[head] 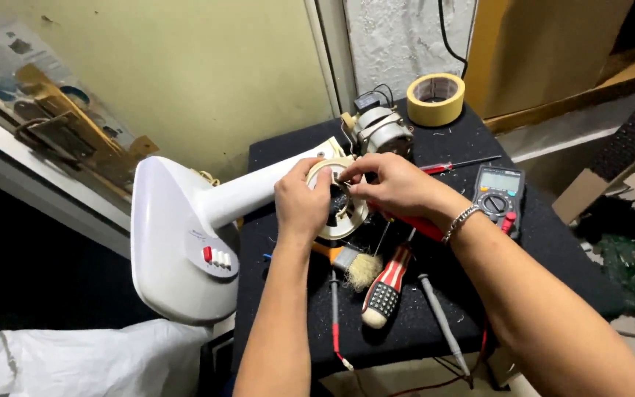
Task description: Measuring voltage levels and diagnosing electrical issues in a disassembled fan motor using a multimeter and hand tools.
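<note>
While lying tilted across the dark surface (435, 140), the white fan stand (185, 235) is pointing its neck up and right into both hands. Left hand (301, 207) is gripping the cream round housing (348, 215) at the neck's end; right hand (391, 184) is pinching at its rim. Motor (381, 131), tape roll (436, 98), multimeter (499, 192), striped screwdriver (387, 285) are lying nearby.

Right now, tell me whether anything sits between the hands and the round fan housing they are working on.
Nothing visible does. The left hand grips the round cream housing directly, and the right hand has its fingertips on its front rim.
</note>
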